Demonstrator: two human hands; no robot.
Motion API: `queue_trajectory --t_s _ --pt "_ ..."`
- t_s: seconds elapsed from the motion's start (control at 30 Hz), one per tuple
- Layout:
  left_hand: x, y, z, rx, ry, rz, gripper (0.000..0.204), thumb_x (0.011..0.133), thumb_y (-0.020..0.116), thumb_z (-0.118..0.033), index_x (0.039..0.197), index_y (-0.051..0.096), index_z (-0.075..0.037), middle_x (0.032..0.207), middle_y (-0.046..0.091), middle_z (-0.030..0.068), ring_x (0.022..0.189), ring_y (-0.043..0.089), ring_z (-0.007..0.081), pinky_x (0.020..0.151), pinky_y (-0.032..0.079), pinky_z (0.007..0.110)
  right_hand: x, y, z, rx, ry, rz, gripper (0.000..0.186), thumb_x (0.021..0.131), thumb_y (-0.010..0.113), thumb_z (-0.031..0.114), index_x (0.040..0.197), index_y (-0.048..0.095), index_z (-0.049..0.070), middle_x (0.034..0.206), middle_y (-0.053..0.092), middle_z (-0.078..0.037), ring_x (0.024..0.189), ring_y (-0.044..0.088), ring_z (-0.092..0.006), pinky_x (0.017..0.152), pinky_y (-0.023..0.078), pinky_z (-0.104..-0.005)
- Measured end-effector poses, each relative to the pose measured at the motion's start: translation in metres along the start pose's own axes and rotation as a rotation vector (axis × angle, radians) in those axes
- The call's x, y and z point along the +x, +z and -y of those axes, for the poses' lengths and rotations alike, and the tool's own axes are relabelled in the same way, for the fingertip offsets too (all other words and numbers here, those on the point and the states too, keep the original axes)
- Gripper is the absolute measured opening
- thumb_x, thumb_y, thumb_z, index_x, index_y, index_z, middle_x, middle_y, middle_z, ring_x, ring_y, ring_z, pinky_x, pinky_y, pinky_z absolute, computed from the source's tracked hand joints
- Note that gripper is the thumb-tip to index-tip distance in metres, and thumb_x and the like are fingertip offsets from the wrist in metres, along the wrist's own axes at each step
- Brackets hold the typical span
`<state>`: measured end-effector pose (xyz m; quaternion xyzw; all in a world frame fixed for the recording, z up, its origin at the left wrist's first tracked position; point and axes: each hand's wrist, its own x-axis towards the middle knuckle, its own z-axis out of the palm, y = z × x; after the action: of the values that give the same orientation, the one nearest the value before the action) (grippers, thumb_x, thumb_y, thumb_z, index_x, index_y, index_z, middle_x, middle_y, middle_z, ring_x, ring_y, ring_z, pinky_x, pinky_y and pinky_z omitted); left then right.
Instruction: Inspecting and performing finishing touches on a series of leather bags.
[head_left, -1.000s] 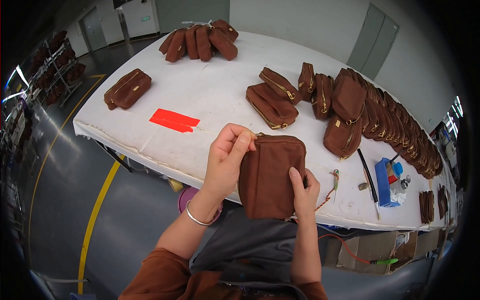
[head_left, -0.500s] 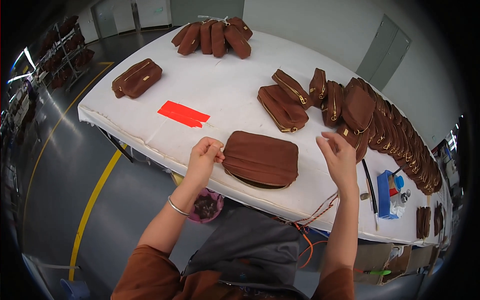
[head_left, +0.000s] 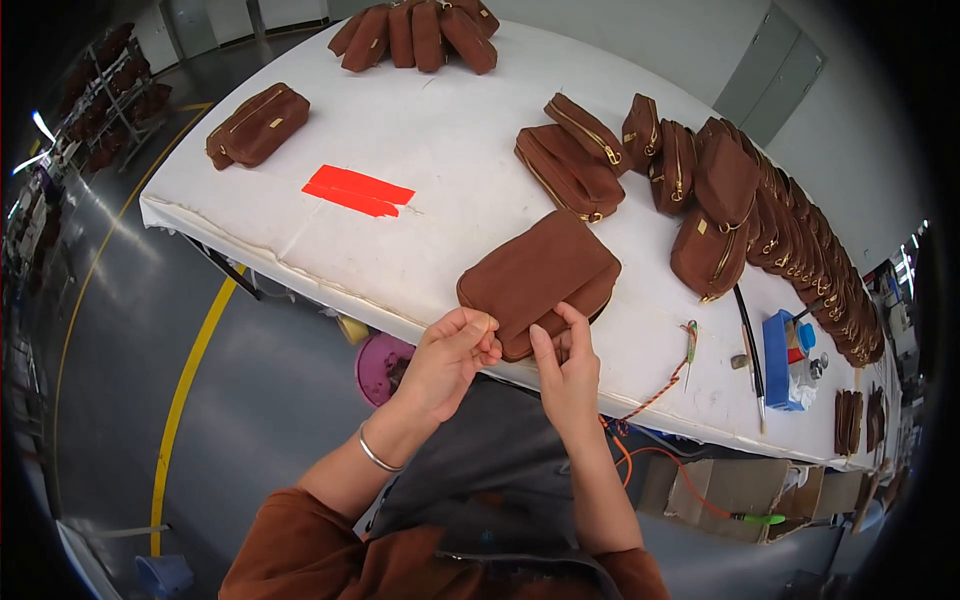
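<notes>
White table [head_left: 440,130], brown bag [head_left: 540,265] on it. Left hand [head_left: 443,367] fingertips pressed together beside it; right hand [head_left: 573,377] touching, can't tell if gripping.

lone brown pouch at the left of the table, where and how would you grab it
I'd grip the lone pouch across its narrow width, mid-length, thumb on the flank with the pale tag, fingers over the far flank. Come from the near right, where the left hand is: it lies slantwise, longer than wide, apart from the other pouches.
</notes>
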<state>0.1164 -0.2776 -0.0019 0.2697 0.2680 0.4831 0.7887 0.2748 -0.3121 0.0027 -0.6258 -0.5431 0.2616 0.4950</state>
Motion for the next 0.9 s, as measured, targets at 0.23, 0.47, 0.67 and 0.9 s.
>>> queue_trajectory --t_s 0.23,0.47,0.67,0.9 --pt "0.0 0.009 0.014 -0.202 -0.145 0.03 0.014 0.096 0.057 -0.016 0.092 0.058 -0.003 0.076 0.057 0.0016 0.073 0.056 0.0134 0.069 0.047 0.025 0.01 -0.003 -0.01 0.207 0.031 -0.043 0.027 0.097 0.055 0.012 0.119 0.052 -0.004 0.096 0.062 -0.006 0.086 0.055 -0.0097 0.078 0.045 -0.0245" --pt "-0.025 0.027 0.017 -0.331 -0.458 0.126 0.013 0.094 0.057 -0.014 0.087 0.055 -0.003 0.078 0.051 0.0015 0.073 0.049 0.0131 0.067 0.043 0.024 0.033 -0.015 -0.038 0.157 -0.033 -0.102 0.025 0.095 0.054 0.008 0.118 0.055 -0.002 0.101 0.064 -0.012 0.091 0.059 -0.0185 0.084 0.046 -0.0303" --pt "-0.031 -0.024 0.002 -0.202 -0.297 0.098 0.016 0.096 0.057 -0.019 0.096 0.06 -0.003 0.075 0.057 0.0015 0.074 0.056 0.0139 0.063 0.044 0.022 0.027 -0.024 -0.035 0.17 0.024 -0.135 0.033 0.097 0.053 0.014 0.127 0.049 0.002 0.086 0.061 -0.004 0.075 0.051 -0.0094 0.07 0.043 -0.0244" --pt "-0.066 -0.086 -0.002 1.264 0.168 -0.09 0.026 0.085 0.069 -0.009 0.107 0.062 0.003 0.116 0.06 0.0175 0.094 0.067 0.0268 0.072 0.057 0.033 0.031 -0.065 -0.011 0.301 -0.144 -0.603 0.036 0.099 0.048 0.013 0.133 0.043 0.001 0.078 0.057 0.001 0.062 0.037 -0.0008 0.057 0.031 -0.0174"
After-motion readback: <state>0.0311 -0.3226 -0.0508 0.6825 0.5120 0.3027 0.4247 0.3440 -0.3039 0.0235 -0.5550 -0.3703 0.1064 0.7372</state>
